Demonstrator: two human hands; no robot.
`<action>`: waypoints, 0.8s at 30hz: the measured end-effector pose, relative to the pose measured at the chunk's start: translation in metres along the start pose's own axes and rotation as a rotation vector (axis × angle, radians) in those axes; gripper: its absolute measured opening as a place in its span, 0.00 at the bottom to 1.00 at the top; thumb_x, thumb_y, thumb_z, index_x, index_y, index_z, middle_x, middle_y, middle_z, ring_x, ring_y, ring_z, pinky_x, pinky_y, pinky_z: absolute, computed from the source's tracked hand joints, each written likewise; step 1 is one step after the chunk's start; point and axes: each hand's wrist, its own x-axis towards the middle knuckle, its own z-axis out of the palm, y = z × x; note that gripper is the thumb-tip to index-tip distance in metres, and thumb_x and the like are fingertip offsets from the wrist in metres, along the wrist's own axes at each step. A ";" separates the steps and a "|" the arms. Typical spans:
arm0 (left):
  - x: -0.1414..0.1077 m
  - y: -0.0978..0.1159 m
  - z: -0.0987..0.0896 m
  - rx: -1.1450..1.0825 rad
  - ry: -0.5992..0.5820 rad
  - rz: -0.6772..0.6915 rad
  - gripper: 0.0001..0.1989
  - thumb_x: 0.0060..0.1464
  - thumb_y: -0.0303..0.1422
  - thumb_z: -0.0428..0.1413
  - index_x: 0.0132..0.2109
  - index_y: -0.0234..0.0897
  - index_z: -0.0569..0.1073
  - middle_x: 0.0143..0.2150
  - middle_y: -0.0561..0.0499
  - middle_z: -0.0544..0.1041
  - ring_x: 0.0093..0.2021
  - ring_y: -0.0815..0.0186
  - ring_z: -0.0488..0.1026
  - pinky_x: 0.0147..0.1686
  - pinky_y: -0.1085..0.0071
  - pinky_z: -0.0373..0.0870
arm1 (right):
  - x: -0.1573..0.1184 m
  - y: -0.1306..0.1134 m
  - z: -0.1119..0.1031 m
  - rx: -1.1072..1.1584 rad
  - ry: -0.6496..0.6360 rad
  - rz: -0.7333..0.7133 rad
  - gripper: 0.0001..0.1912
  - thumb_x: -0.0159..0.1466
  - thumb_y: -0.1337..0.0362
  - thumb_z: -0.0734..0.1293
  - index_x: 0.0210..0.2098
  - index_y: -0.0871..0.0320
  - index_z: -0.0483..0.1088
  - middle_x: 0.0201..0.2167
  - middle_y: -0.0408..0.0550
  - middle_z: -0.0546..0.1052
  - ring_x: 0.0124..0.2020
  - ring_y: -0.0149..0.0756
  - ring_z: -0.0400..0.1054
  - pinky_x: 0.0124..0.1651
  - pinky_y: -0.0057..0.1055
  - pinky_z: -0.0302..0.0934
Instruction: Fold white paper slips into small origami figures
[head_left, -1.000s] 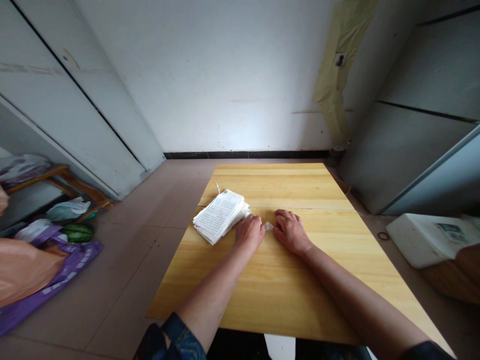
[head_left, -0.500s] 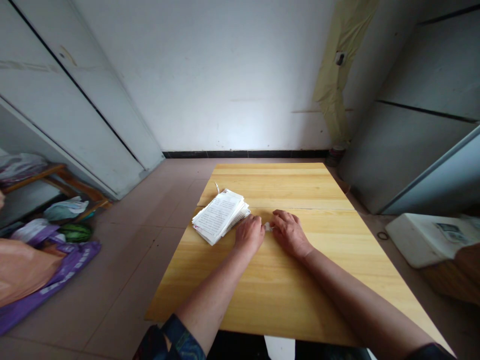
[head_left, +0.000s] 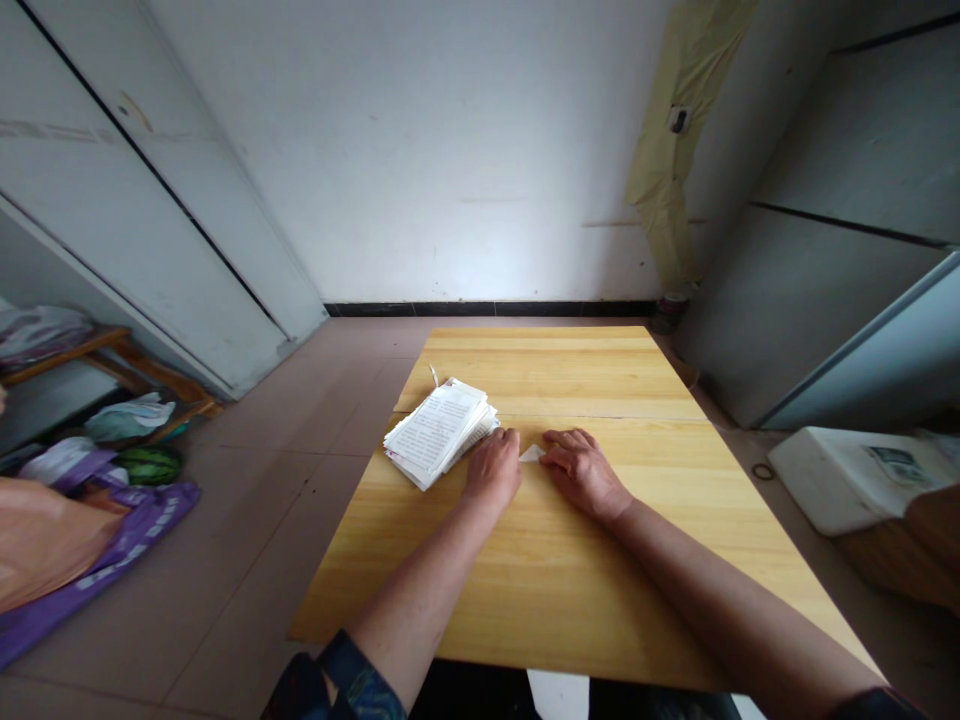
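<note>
A small white piece of paper (head_left: 532, 454) shows between my two hands, low over the wooden table (head_left: 555, 590). My left hand (head_left: 495, 465) is closed, its fingertips on the paper's left end. From the other side, the curled fingers of my right hand (head_left: 583, 468) pinch the paper's right end. Just left of my left hand lies a stack of printed paper sheets (head_left: 439, 428), slightly fanned out. A thin paper strip (head_left: 434, 376) stands at the stack's far edge.
A white wall (head_left: 450, 150) rises behind the table. Grey cabinets (head_left: 847, 230) and a white box (head_left: 847, 480) stand at the right. On the left floor are a watermelon (head_left: 150, 465), a purple bag (head_left: 142, 540) and a wooden rack (head_left: 165, 385).
My hands have moved slightly apart, and more of the white paper shows between them, now with a pointed, triangular outline. The stack has not moved.
</note>
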 end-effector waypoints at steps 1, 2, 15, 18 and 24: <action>-0.001 -0.003 0.001 -0.005 0.017 0.008 0.11 0.55 0.20 0.46 0.43 0.35 0.69 0.41 0.45 0.74 0.39 0.61 0.72 0.36 0.69 0.67 | 0.000 0.000 0.000 0.001 0.004 -0.001 0.11 0.62 0.71 0.63 0.33 0.54 0.77 0.46 0.53 0.76 0.44 0.41 0.68 0.51 0.43 0.58; -0.003 -0.005 0.002 -0.015 0.038 0.019 0.12 0.55 0.20 0.46 0.43 0.36 0.69 0.41 0.45 0.74 0.39 0.61 0.72 0.37 0.69 0.67 | 0.000 0.000 0.001 0.001 0.007 -0.002 0.11 0.62 0.71 0.63 0.32 0.54 0.77 0.46 0.52 0.76 0.44 0.41 0.68 0.51 0.43 0.57; -0.039 0.004 0.013 -0.102 0.192 0.446 0.23 0.56 0.23 0.46 0.59 0.32 0.62 0.55 0.43 0.71 0.54 0.59 0.67 0.55 0.62 0.66 | -0.002 0.004 0.005 -0.029 0.023 -0.071 0.12 0.64 0.71 0.61 0.36 0.57 0.77 0.47 0.54 0.76 0.46 0.43 0.67 0.51 0.44 0.59; -0.042 0.004 0.014 -0.069 0.184 0.425 0.24 0.56 0.24 0.47 0.60 0.32 0.61 0.57 0.42 0.69 0.56 0.58 0.66 0.56 0.62 0.65 | -0.004 0.006 0.005 -0.051 0.013 -0.094 0.12 0.65 0.71 0.61 0.37 0.57 0.77 0.49 0.57 0.75 0.47 0.43 0.67 0.51 0.45 0.59; -0.044 0.004 0.010 -0.081 0.170 0.409 0.22 0.56 0.25 0.48 0.58 0.35 0.64 0.57 0.44 0.70 0.56 0.59 0.66 0.57 0.60 0.63 | -0.010 0.009 0.003 -0.076 0.007 -0.114 0.14 0.66 0.69 0.59 0.41 0.57 0.76 0.50 0.59 0.74 0.50 0.45 0.68 0.54 0.48 0.59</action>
